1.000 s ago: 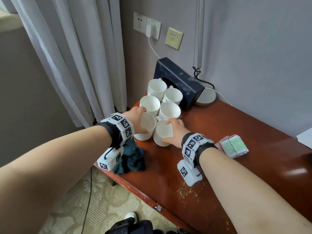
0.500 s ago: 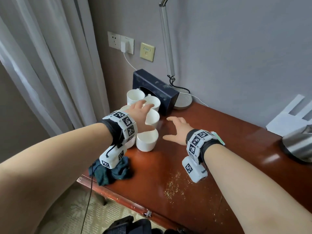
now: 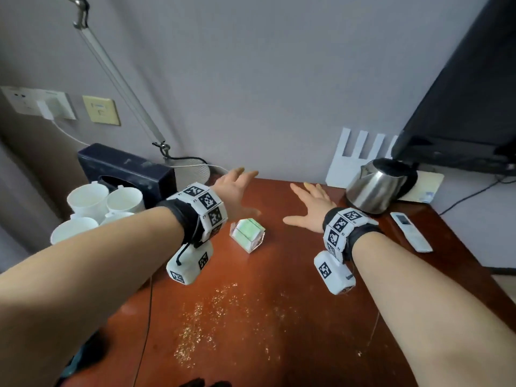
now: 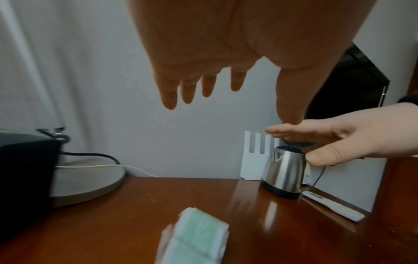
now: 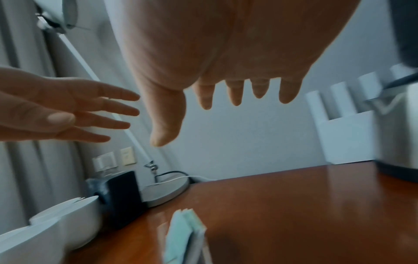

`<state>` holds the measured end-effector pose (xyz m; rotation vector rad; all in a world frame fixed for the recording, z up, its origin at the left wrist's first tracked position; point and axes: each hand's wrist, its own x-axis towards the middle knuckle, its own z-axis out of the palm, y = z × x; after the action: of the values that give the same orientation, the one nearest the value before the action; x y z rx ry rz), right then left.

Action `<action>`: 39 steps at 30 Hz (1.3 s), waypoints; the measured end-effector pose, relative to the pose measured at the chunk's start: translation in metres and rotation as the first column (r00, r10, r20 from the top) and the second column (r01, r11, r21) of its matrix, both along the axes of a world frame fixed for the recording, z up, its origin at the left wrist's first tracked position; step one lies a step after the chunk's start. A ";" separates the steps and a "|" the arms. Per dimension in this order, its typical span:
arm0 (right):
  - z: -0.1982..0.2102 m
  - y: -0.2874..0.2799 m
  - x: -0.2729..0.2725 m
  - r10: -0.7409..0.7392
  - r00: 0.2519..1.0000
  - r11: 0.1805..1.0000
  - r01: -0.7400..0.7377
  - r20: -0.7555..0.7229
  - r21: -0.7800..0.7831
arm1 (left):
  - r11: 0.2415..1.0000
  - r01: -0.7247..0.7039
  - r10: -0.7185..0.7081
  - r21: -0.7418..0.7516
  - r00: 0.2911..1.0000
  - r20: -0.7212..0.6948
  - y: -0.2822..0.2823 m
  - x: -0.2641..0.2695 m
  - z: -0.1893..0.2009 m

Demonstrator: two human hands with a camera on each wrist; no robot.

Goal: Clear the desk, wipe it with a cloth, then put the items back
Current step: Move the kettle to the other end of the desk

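Both our hands are empty, fingers spread and straight, palms down above the desk [image 3: 279, 317]. Left hand [image 3: 234, 191] hangs over the back middle, right hand [image 3: 312, 208] just to its right, a gap between them.

Nearest item to grab: the small packet [image 3: 247, 233] with the green label. It lies on the wood just below and in front of our left wrist, between the two hands, closer to the left. Its long axis runs diagonally, near-left to far-right.

Kettle [image 3: 379, 188] stands just beyond our right hand's fingertips, to the right; remote [image 3: 410, 231] lies flat right of that wrist. Cups [image 3: 92, 202] are bunched at the far-left corner beside the dark box [image 3: 125, 171].

Crumbs [image 3: 212, 311] are scattered on the near desk, so wiping isn't done. Our guess: kettle goes next with the right hand, packet with the left.
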<state>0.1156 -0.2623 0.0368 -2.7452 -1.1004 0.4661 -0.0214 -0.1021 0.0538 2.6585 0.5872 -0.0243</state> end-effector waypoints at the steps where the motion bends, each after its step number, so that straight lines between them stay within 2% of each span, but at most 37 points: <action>1: 0.002 -0.014 0.017 -0.032 0.999 0.999 0.032 -0.004 -0.002 | 1.000 0.015 -0.015 -0.007 1.000 -0.002 -0.009 0.018 0.001; 8: 0.003 -0.109 0.145 -0.272 0.962 0.962 0.272 -0.025 0.014 | 0.994 0.064 -0.065 -0.092 0.998 -0.015 -0.072 0.145 -0.004; 13: -0.012 -0.163 0.238 -0.400 0.916 0.916 0.401 -0.030 0.029 | 0.986 0.033 -0.041 -0.165 0.998 -0.046 -0.100 0.227 -0.021; 17: -0.026 -0.180 0.299 -0.461 0.885 0.884 0.464 -0.069 0.058 | 0.981 -0.010 0.001 -0.195 0.999 -0.046 -0.118 0.288 -0.033; 23: -0.038 -0.178 0.374 -0.445 0.889 0.883 0.455 -0.107 0.114 | 0.976 -0.033 0.030 -0.214 0.999 -0.015 -0.136 0.369 -0.047; 28: -0.043 -0.169 0.411 -0.381 0.918 0.899 0.396 -0.112 0.187 | 0.973 -0.029 0.017 -0.228 0.998 -0.057 -0.135 0.417 -0.054; 33: -0.045 -0.167 0.423 -0.340 0.938 0.920 0.346 -0.063 0.185 | 0.976 0.039 -0.051 -0.216 0.997 -0.051 -0.139 0.437 -0.057; 39: -0.039 -0.171 0.421 -0.260 0.963 0.946 0.268 -0.066 0.183 | 0.996 0.040 -0.047 -0.082 0.995 -0.091 -0.136 0.443 -0.056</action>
<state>0.5366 -0.4329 -0.0020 -2.6456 -0.7094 0.3567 0.4218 -0.2378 -0.0021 2.6028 0.5457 -0.1814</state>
